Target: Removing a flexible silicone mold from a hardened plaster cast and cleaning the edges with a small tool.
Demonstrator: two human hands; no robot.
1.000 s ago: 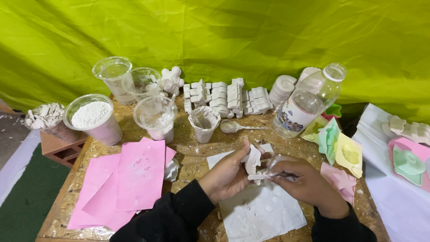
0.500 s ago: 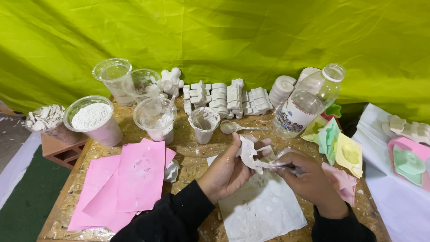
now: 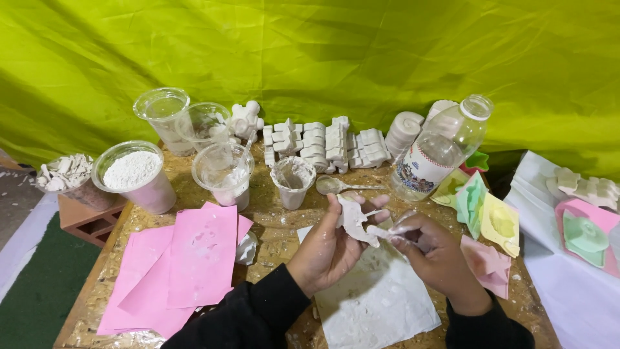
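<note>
My left hand [image 3: 326,249] grips a small white plaster figure [image 3: 355,221] and holds it up over a white sheet [image 3: 378,300] dusted with crumbs. My right hand [image 3: 439,255] holds a thin clear tool [image 3: 395,226] whose tip touches the figure's right side. Both hands are smeared with white powder. Both arms wear black sleeves.
On the chipboard table [image 3: 271,213] stand a plastic cup of white powder [image 3: 132,171], other clear cups [image 3: 226,171], a small plaster-coated cup [image 3: 292,181], a spoon [image 3: 336,186], rows of white casts [image 3: 326,143], a clear bottle [image 3: 439,152], pink sheets [image 3: 187,258] and coloured moulds [image 3: 491,220].
The figure has been turned and raised a little in my left hand. My right hand has come up to it with the tool at its right side.
</note>
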